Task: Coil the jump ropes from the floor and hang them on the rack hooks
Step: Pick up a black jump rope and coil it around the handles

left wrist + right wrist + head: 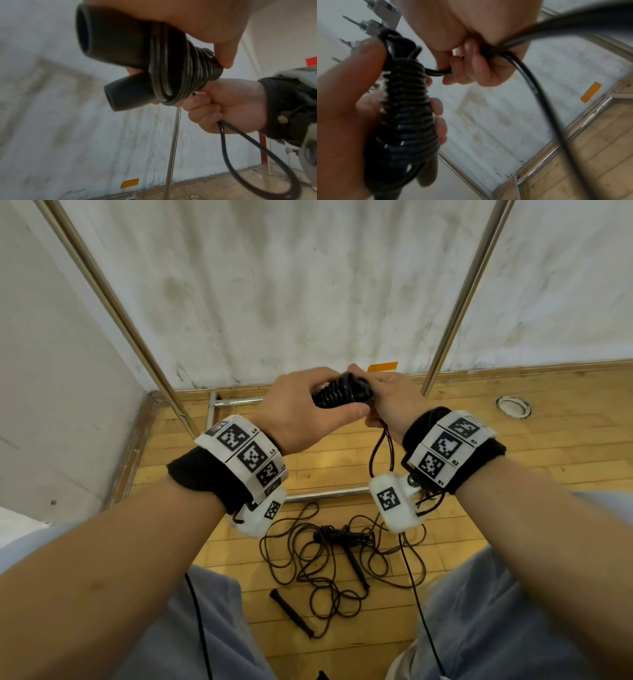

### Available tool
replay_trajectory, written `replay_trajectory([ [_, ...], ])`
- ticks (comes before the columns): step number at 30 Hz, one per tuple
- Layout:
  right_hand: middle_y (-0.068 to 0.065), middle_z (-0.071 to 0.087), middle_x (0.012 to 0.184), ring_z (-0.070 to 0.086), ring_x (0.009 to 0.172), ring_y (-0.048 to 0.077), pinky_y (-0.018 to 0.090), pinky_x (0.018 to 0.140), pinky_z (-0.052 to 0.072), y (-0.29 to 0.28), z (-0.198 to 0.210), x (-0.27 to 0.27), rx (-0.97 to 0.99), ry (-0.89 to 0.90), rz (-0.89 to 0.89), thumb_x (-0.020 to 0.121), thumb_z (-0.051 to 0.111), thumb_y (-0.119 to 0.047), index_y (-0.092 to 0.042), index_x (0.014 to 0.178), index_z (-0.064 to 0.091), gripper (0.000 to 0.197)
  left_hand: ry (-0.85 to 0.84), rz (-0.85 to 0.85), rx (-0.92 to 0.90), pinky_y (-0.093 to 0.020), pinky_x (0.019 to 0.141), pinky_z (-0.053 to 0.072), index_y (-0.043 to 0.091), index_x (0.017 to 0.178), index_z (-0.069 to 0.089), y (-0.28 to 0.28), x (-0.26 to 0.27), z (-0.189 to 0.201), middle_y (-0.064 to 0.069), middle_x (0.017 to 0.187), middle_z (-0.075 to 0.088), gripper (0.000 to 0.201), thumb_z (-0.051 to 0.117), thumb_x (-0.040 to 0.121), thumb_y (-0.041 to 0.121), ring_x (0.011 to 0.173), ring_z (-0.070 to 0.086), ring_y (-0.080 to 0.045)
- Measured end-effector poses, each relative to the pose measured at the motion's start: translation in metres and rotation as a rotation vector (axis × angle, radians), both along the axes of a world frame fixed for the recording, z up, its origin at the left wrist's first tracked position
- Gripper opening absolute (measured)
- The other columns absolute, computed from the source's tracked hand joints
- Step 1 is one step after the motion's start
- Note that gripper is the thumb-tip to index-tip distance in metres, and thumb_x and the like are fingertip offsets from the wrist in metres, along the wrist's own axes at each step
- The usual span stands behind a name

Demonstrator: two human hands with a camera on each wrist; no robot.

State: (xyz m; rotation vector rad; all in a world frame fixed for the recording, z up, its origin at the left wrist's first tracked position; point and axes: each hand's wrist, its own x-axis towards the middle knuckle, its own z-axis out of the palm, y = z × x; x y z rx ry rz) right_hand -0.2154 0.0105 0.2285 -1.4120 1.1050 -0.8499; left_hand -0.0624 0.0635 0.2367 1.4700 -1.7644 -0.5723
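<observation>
A black jump rope (337, 395) is wound in tight turns around its two handles (113, 44), held chest-high in front of the rack. My left hand (334, 393) grips this bundle, thumb along one side and fingers on the other. My right hand (371, 405) pinches the rope's free end right beside the coil (409, 108), and a short loose loop (257, 155) hangs from that fist. Other jump ropes (329, 563) lie tangled on the wooden floor below my hands, their black handles (289, 611) among the strands.
Two slanted metal rack poles (113, 302) (462, 299) rise against the stained white wall. The rack's base bars (325, 494) lie on the floor. Metal hooks (373, 24) show above the coil. An orange tape patch (382, 367) marks the wall base; a round floor fitting (512, 405) sits to the right.
</observation>
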Motion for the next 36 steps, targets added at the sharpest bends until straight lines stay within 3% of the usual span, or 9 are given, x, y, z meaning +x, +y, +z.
replay_trajectory([
  [3, -0.01, 0.041, 0.041, 0.027, 0.04, 0.01, 0.018, 0.036, 0.026, 0.005, -0.002, 0.004, 0.028, -0.058, 0.002, 0.095, 0.047, -0.021, -0.018, 0.06, 0.059, 0.037, 0.07, 0.067, 0.025, -0.033, 0.052, 0.051, 0.017, 0.088, 0.063, -0.002, -0.001, 0.006, 0.0, 0.069, 0.066, 0.038, 0.069, 0.074, 0.051, 0.057, 0.062, -0.015],
  [7, -0.006, 0.043, 0.047, 0.028, 0.039, 0.009, 0.02, 0.038, 0.025, 0.011, -0.003, 0.012, 0.03, -0.097, 0.004, 0.099, 0.042, -0.024, -0.016, 0.074, 0.056, 0.03, 0.159, 0.09, 0.05, -0.031, 0.046, 0.048, 0.013, 0.089, 0.059, -0.003, -0.002, 0.011, -0.006, 0.067, 0.065, 0.029, 0.068, 0.083, 0.04, 0.049, 0.059, -0.017],
  [11, -0.002, 0.042, 0.056, 0.031, 0.039, 0.006, 0.022, 0.042, 0.028, 0.018, -0.005, 0.02, -0.072, 0.046, 0.006, 0.099, 0.037, -0.024, -0.02, 0.077, 0.057, 0.031, 0.229, 0.153, 0.065, -0.034, 0.05, 0.047, 0.013, 0.09, 0.055, -0.011, 0.001, 0.01, -0.012, 0.071, 0.064, 0.029, 0.064, 0.086, 0.04, 0.053, 0.057, -0.022],
  [14, 0.0, 0.043, 0.06, 0.038, 0.045, 0.011, 0.028, 0.048, 0.033, 0.022, -0.003, 0.023, -0.172, 0.198, 0.092, 0.096, 0.041, -0.017, -0.013, 0.082, 0.058, 0.022, 0.146, 0.195, 0.074, -0.038, 0.059, 0.049, 0.015, 0.092, 0.052, -0.018, 0.005, 0.003, -0.009, 0.076, 0.064, 0.033, 0.061, 0.086, 0.046, 0.061, 0.057, -0.024],
  [17, 0.002, 0.044, 0.063, 0.037, 0.048, 0.014, 0.028, 0.048, 0.033, 0.021, 0.002, 0.022, -0.202, 0.326, 0.147, 0.095, 0.043, -0.014, 0.003, 0.1, 0.059, 0.023, 0.043, 0.259, 0.078, -0.029, 0.055, 0.044, 0.02, 0.093, 0.051, -0.022, 0.007, -0.003, 0.001, 0.075, 0.063, 0.035, 0.058, 0.084, 0.054, 0.062, 0.058, -0.016],
  [21, -0.002, 0.036, 0.057, 0.028, 0.04, 0.009, 0.02, 0.036, 0.024, 0.019, 0.008, 0.02, 0.024, 0.194, 0.137, 0.097, 0.042, -0.016, -0.006, 0.093, 0.06, 0.022, -0.164, 0.303, 0.021, -0.024, 0.05, 0.035, 0.026, 0.099, 0.048, -0.023, 0.008, -0.006, 0.013, 0.073, 0.054, 0.042, 0.051, 0.081, 0.064, 0.065, 0.054, -0.004],
  [25, -0.003, 0.032, 0.054, 0.023, 0.039, 0.008, 0.018, 0.034, 0.018, 0.02, 0.013, 0.015, 0.194, 0.032, 0.123, 0.097, 0.044, -0.013, -0.009, 0.089, 0.058, 0.017, -0.283, 0.273, -0.007, -0.023, 0.046, 0.03, 0.021, 0.108, 0.042, -0.021, 0.005, -0.007, 0.014, 0.07, 0.048, 0.042, 0.047, 0.089, 0.059, 0.059, 0.048, -0.002],
  [30, 0.0, 0.028, 0.056, 0.021, 0.04, 0.009, 0.019, 0.036, 0.015, 0.019, 0.01, 0.009, 0.144, 0.039, 0.093, 0.095, 0.045, -0.008, -0.012, 0.078, 0.051, 0.018, -0.148, 0.057, 0.106, -0.016, 0.046, 0.033, 0.012, 0.128, 0.038, -0.018, 0.002, -0.005, 0.009, 0.074, 0.052, 0.038, 0.046, 0.098, 0.033, 0.059, 0.052, -0.007],
  [36, -0.006, 0.035, 0.051, 0.026, 0.037, 0.007, 0.02, 0.037, 0.021, 0.02, 0.004, 0.009, -0.062, 0.206, 0.134, 0.095, 0.046, -0.013, -0.008, 0.078, 0.055, 0.02, -0.03, 0.005, 0.149, -0.031, 0.051, 0.049, 0.017, 0.117, 0.046, -0.014, 0.01, 0.004, 0.002, 0.076, 0.058, 0.031, 0.057, 0.092, 0.033, 0.059, 0.06, -0.017],
])
